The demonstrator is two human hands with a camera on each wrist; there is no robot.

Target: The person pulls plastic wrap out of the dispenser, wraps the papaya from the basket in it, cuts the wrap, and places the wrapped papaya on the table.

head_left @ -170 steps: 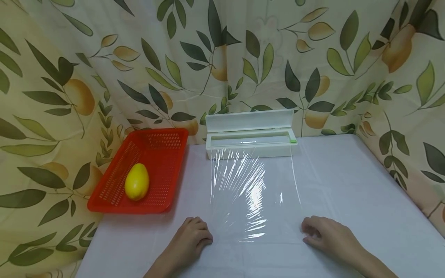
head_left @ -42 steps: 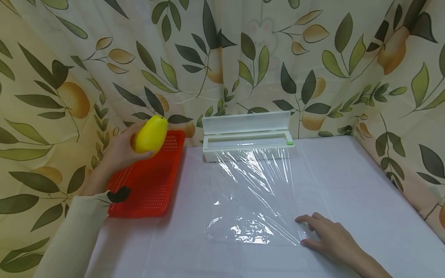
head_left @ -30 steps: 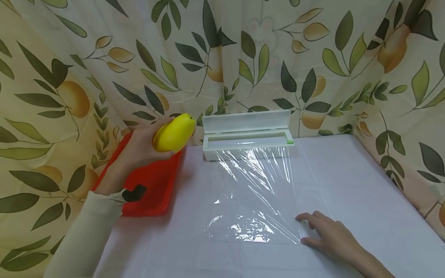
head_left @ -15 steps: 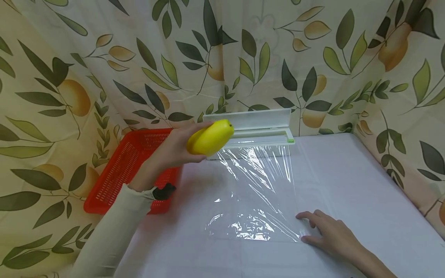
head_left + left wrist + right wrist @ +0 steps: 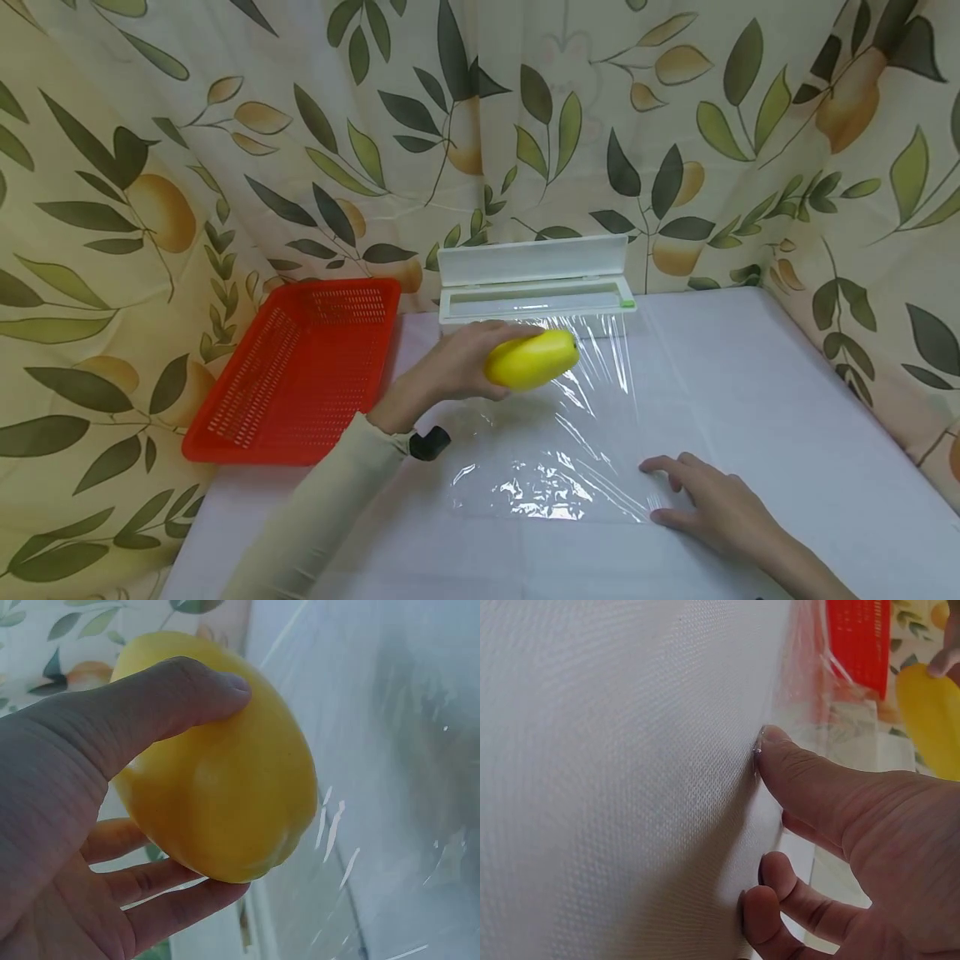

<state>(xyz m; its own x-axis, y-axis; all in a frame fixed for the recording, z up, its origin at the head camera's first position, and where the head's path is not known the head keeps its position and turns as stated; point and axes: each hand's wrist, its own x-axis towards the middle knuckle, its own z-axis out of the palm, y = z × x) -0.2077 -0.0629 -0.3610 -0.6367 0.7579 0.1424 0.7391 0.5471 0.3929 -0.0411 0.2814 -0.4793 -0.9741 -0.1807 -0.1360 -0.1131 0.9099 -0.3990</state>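
A film roll is held in the white box, smooth yellow fruit gripped by the left hand, right hand loosely spread.

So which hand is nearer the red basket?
Left: the left hand is right of the red basket; the right hand is farther right, at a corner of the plastic film.

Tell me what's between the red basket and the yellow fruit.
In the head view, a strip of white cloth shows next to the red basket, then comes the left hand, which grips the yellow fruit.
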